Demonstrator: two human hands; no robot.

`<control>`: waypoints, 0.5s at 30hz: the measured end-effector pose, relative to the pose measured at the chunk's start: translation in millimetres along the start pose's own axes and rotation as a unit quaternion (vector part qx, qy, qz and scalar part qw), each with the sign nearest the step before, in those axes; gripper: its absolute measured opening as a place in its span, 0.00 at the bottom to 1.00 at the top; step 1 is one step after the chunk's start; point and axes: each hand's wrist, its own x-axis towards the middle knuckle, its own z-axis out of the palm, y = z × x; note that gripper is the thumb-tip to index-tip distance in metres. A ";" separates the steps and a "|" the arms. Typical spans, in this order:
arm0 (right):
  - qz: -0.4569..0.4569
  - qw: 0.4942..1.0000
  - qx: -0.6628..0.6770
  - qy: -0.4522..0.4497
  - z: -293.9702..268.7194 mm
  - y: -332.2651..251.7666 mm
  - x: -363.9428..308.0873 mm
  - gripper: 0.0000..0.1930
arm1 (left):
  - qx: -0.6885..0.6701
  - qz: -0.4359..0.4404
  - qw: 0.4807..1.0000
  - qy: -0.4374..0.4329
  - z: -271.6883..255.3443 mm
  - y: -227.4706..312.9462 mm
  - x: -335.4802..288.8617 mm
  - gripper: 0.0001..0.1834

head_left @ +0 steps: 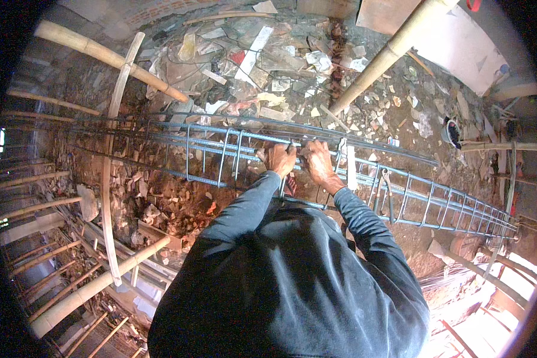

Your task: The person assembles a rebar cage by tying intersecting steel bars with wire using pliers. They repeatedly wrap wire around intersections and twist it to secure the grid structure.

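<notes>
A long rebar cage (432, 197) of blue-grey bars and square stirrups runs across in front of me. My left hand (280, 159) is closed at its far top bar, beside a stirrup. Just to its right, my right hand (319, 162) has its fingers bent over the same bar. Whether a tie wire lies between the fingers is too small to tell. Right of my right hand, a pair of pincers (385, 192) hangs on the cage with its handles down. A pale strip (351, 167) stands upright against the bars nearby.
Rubble and broken tile (274, 98) cover the ground beyond the cage. A thick bamboo pole (394, 56) slants down at the far right, another (110, 56) at the far left. An upright wooden batten (107, 197) crosses the cage's left part. A bucket (451, 132) lies at right.
</notes>
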 end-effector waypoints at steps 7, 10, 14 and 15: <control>0.004 0.996 -0.043 0.072 -0.9 -2.0 10.2 0.14 | 0.004 -0.004 1.000 0.009 2.5 3.0 5.3 0.18; 0.068 0.996 -0.031 0.041 -3.3 -2.0 27.7 0.13 | 0.023 0.005 1.000 -0.003 -1.1 6.5 1.9 0.15; 0.060 0.993 -0.096 0.015 -3.4 -1.3 41.2 0.12 | 0.019 0.024 0.999 0.022 -5.7 11.1 -4.8 0.19; 0.073 0.995 -0.071 -0.011 -3.5 1.3 42.1 0.18 | 0.029 0.029 0.998 0.040 -5.7 12.2 -5.6 0.19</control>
